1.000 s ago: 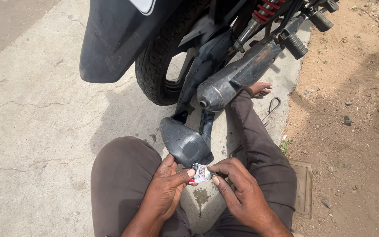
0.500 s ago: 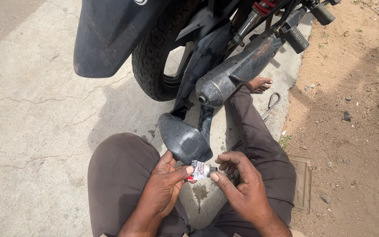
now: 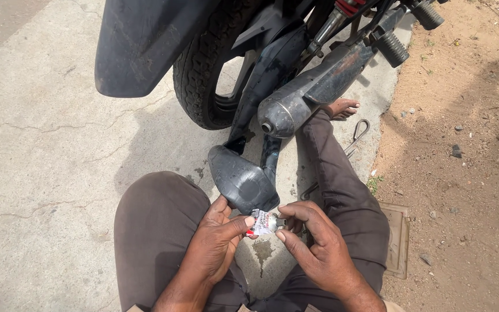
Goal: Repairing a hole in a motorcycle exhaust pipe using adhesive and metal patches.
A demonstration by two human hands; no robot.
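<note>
Fingers (image 3: 242,222) of the left hand (image 3: 218,245) pinch one end of a small crumpled tube (image 3: 263,222), white with red and dark print, the thumb lying along its lower edge. Fingers of the right hand (image 3: 319,248) close on the tube's other end, thumb and forefinger meeting around a small grey tip that shows there; whether that tip is a cap or a nozzle cannot be told. Both hands are thus shut on the same tube, which sits level between them, just above the person's lap.

Directly beyond the fingertips, almost touching the tube, hangs a black rounded mudflap (image 3: 241,182) on a curved black bracket. Under the hands, between the knees, a dark wet stain (image 3: 263,251) marks the concrete pavement (image 3: 47,173). On either side of the hands lie the person's brown trousers (image 3: 157,225), the right leg stretched out past the fingers to a bare foot (image 3: 342,107).

Farther out, above the mudflap, sits a worn black exhaust silencer (image 3: 313,92), and to its left the rear tyre (image 3: 203,86) of a motorcycle under a black rear fender (image 3: 145,40). A bent metal rod tool (image 3: 356,136) lies beside the outstretched leg. To the right of the hands a rust-coloured cover plate (image 3: 398,240) sits at the edge of bare sandy ground (image 3: 469,173).
</note>
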